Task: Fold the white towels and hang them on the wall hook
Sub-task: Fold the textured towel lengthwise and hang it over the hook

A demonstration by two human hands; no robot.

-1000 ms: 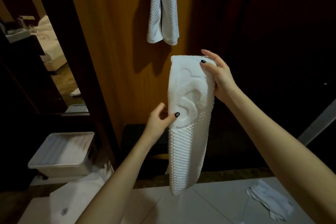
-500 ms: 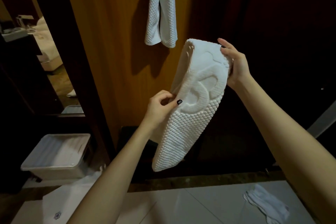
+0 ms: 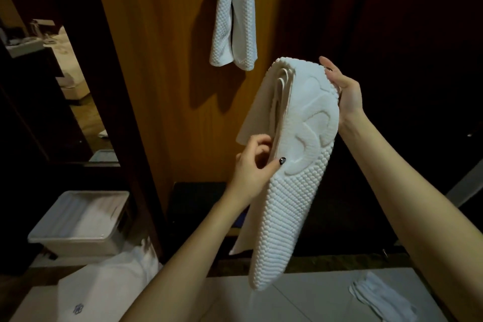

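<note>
A folded white towel (image 3: 295,191) with a bumpy weave and a raised emblem hangs tilted in front of the wooden wall panel (image 3: 162,86). My right hand (image 3: 342,91) holds its upper right edge, fingers wrapped behind it. My left hand (image 3: 253,167) pinches the towel's left edge at mid height, thumb on the front face. The folded layers show at the top left. Another white towel (image 3: 235,18) hangs doubled on the wall above; the hook itself is out of view.
A white plastic bin (image 3: 78,222) stands on the floor at the left. White cloth with a small logo (image 3: 104,293) lies below it. A crumpled white cloth (image 3: 381,298) lies on the pale tiled surface (image 3: 300,300) at the lower right. A mirror (image 3: 60,81) is at left.
The towel went from hanging straight down to tilted, its top carried up and right by my right hand. My left hand moved from touching it to pinching its edge.
</note>
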